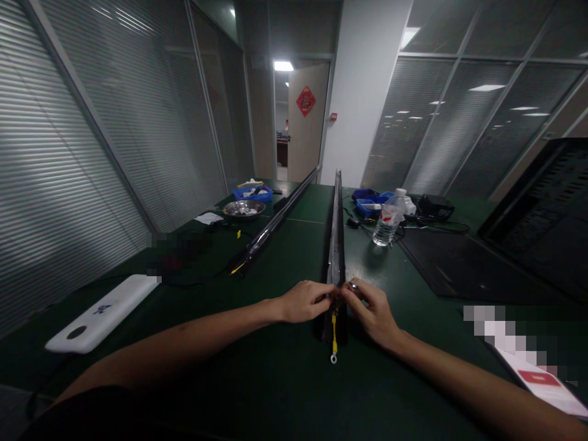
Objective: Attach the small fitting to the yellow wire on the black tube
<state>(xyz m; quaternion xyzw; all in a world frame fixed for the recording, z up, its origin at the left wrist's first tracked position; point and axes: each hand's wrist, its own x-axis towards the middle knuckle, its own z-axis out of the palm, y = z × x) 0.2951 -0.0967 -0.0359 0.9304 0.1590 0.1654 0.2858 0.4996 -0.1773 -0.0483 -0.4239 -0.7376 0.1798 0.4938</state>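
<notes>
A long dark channel with a greyish, shiny strip (336, 245) in it runs away from me along the table. At its near end my left hand (305, 301) and my right hand (371, 311) meet, fingers pinched together over the channel. Whatever lies between the fingertips is too small and hidden to make out. The right hand wears a ring. Just below the fingers a yellow-sleeved wire (334, 334) sticks out toward me, ending in a metal ring terminal (334, 358). To the left lies a second long dark channel (275, 223), with a yellow wire end (237, 268) at its near tip.
On the left are a white elongated device (103, 315), a metal bowl (244, 209) and a blue tray (252, 194). Right of the channel stand a water bottle (388, 220), blue bins (370, 205), a black mat (452, 263) and a large dark panel (542, 220). Several cables lie nearby.
</notes>
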